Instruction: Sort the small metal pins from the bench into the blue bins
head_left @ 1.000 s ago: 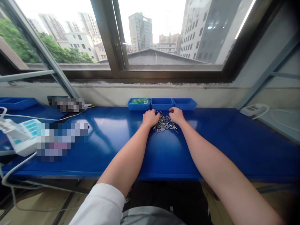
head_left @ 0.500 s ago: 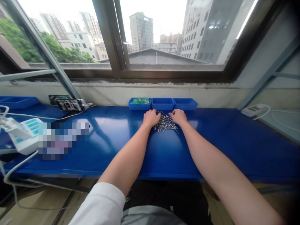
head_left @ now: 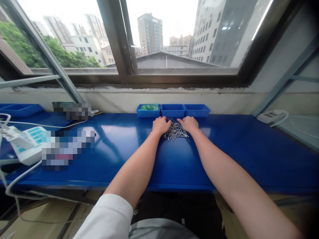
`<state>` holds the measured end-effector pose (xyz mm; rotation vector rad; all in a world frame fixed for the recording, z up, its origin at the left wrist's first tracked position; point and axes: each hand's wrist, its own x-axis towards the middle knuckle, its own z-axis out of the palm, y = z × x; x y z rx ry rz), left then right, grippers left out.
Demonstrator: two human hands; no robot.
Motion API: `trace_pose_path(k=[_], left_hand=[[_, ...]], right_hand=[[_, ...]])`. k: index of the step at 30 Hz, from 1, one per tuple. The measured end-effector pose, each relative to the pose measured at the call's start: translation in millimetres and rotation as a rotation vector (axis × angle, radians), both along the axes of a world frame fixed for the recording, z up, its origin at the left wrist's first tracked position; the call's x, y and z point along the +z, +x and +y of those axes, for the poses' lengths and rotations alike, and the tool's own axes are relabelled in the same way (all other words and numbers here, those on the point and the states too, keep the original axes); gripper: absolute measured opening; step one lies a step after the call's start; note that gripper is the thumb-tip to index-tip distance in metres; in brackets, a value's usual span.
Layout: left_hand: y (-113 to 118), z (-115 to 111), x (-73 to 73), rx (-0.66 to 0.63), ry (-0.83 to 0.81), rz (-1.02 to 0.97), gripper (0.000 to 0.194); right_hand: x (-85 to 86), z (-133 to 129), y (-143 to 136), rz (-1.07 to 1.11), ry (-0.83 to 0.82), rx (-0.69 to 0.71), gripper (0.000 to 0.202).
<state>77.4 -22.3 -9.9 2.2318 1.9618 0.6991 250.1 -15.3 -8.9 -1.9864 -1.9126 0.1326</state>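
“Pile of metal pins [head_left: 175, 132], one: slender, loose, crisscrossed. Location: blue table [head_left: 174, 166], bare in front of the pile. Risk?”

“Scatter, I judge. The tabletop looks glossy, so too brisk a sweep could send pins sliding. Outlying pin [head_left: 186, 137], at the pile's right front corner, seems most exposed.”

“Left hand [head_left: 160, 125], at the pile's left edge. Right hand [head_left: 190, 124], at its right edge. Fingers?”

“Left: bent inward against the pile; pinched on a pin or not, cannot tell. Right: thumb and forefinger reaching to the pile's rear right part; grip too small to tell.”

“Likely fault?”

“Tangling. Pins overlap, so drawing one out might drag its neighbours. A loose pinch on such thin stock could slip.”

“Left bin [head_left: 148, 114], blue, with green packets [head_left: 149, 107]; middle bin [head_left: 172, 113], right bin [head_left: 196, 113], same colour. One row, close behind the pile.”

“Closeness is the hazard: a knuckle pushed back may knock the row out of line.”

“Window frame [head_left: 184, 79], well behind the pile.”

“Probable source of the glare left of the pile; such shine could make bright pins harder to pick out.”
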Motion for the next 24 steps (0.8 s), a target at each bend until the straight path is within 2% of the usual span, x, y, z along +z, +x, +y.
trace_pose_path(k=[8, 12, 15, 18, 21, 24], left_hand=[[-0.8, -0.2, -0.1, -0.005, 0.005, -0.008, 0.041], [1.7, -3.0, 2.0, -0.039, 0.088, -0.066, 0.037], [5.1, -6.3, 4.5, -0.177, 0.205, -0.112, 0.033], [8.8, -9.3, 7.3, -0.374, 0.273, -0.133, 0.03], [11.8, -11.3, 10.1, -0.523, 0.287, -0.143, 0.026], [13.4, -12.7, 12.7, -0.588, 0.255, -0.16, 0.021]], right_hand=[[1.8, -0.8, 1.9, 0.08, 0.014, -0.028, 0.06], [5.1, 1.6, 3.2, 0.201, 0.114, -0.073, 0.066], [9.4, 2.4, 0.6, 0.283, 0.186, -0.037, 0.07], [14.0, 0.7, -5.5, 0.347, 0.213, 0.089, 0.07], [17.5, -1.9, -12.0, 0.365, 0.192, 0.205, 0.071], [19.1, -3.3, -15.4, 0.343, 0.127, 0.234, 0.072]])
